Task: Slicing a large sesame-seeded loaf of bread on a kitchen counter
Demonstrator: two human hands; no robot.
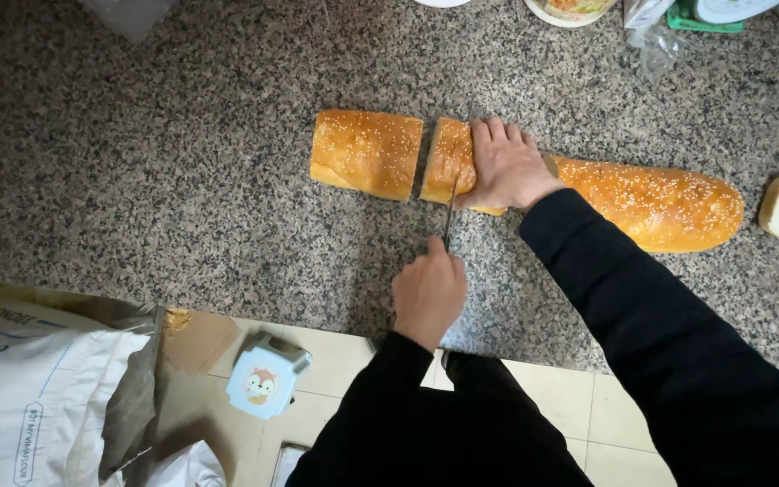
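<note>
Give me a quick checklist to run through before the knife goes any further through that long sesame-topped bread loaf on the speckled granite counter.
1. Loaf steadied: ok. The right hand presses flat on the long golden sesame-topped bread loaf.
2. Knife gripped: ok. The left hand is closed on the handle of the thin dark-bladed knife.
3. Fingers off the cut line: cannot tell. The right fingertips lie right beside the blade.
4. Cut pieces out of the way: ok. The severed golden end chunk lies apart, to the left.
5. Blade square to the loaf: ok, it runs straight across.
6. Support: ok, the loaf lies flat on the grey speckled granite counter.
</note>
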